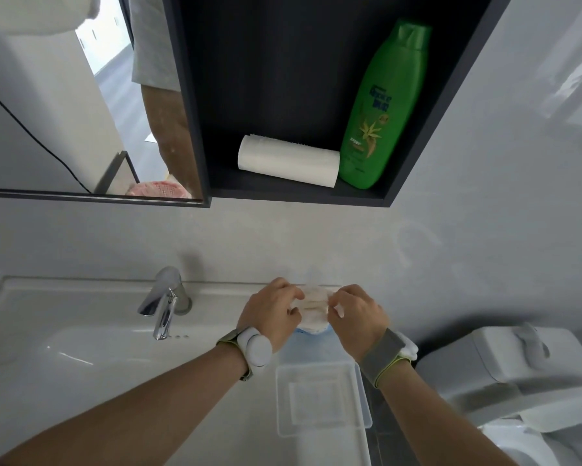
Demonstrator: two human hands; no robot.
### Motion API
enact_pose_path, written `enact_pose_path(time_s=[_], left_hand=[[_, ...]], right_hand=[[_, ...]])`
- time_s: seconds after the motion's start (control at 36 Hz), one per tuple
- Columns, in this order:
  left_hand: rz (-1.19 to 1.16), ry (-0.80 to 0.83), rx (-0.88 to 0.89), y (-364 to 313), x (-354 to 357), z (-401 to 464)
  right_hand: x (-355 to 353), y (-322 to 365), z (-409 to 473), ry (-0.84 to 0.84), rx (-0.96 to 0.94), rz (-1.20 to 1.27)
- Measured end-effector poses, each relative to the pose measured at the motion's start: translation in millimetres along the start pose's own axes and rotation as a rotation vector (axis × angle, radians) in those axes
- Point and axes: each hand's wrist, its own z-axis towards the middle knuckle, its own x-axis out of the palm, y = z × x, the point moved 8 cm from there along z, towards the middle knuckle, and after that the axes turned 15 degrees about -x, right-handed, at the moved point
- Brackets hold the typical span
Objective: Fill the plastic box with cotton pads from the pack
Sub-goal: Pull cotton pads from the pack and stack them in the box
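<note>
A soft pack of white cotton pads (314, 307) with a blue lower end is held over the back of the washbasin counter. My left hand (272, 312) grips its left side and my right hand (356, 312) pinches its right side near the top. Whether the pack's top is torn apart I cannot tell. Below my hands, on the counter's right part, a clear plastic box (320, 373) lies open side up, with a pale flat piece showing inside it.
A chrome tap (163, 302) stands left of my hands above the white basin (91, 358). A dark wall shelf holds a paper roll (288, 160) and a green bottle (382, 105). A mirror (64, 112) hangs at the upper left. A toilet cistern (505, 364) is at the right.
</note>
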Motion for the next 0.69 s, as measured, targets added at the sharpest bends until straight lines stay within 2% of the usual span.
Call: enact_pose_path(time_s=[0.17,0.28,0.5,0.61,0.69], left_hand=[[-0.096,0.014,0.046,3,-4,-3],[-0.165,0.063,0.058,5,-1,-3],[-0.248,0.098,0.054,14,1,-3],[-0.228,0.095,0.075,17,2,-2],[-0.222,0.099,0.068,20,5,0]], right_hand=[[-9,11,5,-0.140,-0.263,-0.087],[-7,21,13,-0.113,-0.369,-0.164],[-2,26,30,0.109,-0.322,-0.243],[2,27,37,0.158,-0.306,-0.277],[3,27,39,0.135,-0.308,-0.269]])
